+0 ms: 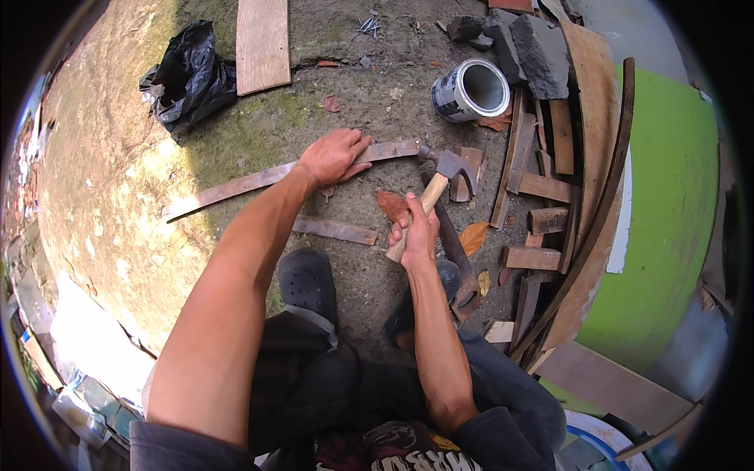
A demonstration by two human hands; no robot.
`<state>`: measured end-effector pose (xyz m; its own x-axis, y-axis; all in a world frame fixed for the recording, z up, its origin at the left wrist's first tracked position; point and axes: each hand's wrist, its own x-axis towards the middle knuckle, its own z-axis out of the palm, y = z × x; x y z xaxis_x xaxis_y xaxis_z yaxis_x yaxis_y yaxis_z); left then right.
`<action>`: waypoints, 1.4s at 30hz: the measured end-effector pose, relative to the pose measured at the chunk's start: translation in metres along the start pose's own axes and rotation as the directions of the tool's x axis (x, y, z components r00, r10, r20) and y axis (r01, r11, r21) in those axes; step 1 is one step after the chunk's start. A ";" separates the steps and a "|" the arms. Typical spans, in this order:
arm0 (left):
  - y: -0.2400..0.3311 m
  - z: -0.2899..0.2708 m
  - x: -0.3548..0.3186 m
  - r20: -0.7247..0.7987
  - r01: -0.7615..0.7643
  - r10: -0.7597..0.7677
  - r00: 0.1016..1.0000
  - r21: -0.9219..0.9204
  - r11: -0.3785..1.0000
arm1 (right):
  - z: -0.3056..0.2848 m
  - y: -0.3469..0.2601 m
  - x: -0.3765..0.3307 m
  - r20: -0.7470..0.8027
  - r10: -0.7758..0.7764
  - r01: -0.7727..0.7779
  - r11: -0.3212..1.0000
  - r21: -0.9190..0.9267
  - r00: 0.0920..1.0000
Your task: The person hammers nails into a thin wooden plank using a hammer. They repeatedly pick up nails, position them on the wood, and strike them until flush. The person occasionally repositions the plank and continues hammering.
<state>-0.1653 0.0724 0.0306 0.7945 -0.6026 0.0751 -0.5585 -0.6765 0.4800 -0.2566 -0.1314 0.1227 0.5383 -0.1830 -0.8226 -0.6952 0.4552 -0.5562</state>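
A long, narrow wooden strip [243, 182] lies across the concrete ground. My left hand [336, 157] grips it right of its middle, pressing it down with bent fingers. In my right hand [419, 234] is a claw hammer [453, 166], held by its wooden handle. The hammer's striking face is at the strip's right end, near a small spot that may be a nail; whether they touch I cannot tell. Below the strip lies a shorter wooden piece [336, 230], partly covered by my left forearm. A handsaw [466, 276] rests beside my right hand, partly hidden.
A paint can [446, 96] stands at the upper right by grey broken blocks [539, 56]. Wood offcuts [547, 186] are piled along the right, beside a green panel [652, 212]. Loose nails [367, 28], a wide board [263, 47] and a black plastic bag [192, 82] lie farther off.
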 end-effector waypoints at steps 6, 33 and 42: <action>0.002 0.001 0.002 -0.022 -0.019 0.019 1.000 -0.013 1.000 | 0.005 0.008 0.005 -0.049 -0.082 0.091 0.973 0.212 0.995; -0.003 -0.045 -0.065 0.036 0.168 -0.185 0.982 0.268 0.949 | -0.040 -0.033 -0.006 0.033 -0.262 0.261 0.928 -0.267 0.964; 0.031 -0.158 -0.007 0.407 0.153 -0.315 0.858 0.384 0.911 | -0.031 -0.055 -0.012 0.099 -0.380 0.385 0.826 -0.411 0.920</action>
<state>-0.1509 0.1226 0.1830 0.7604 -0.4756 -0.4423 -0.4789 -0.8706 0.1127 -0.2401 -0.1815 0.1597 0.8062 -0.2553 -0.5338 -0.5627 -0.0520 -0.8250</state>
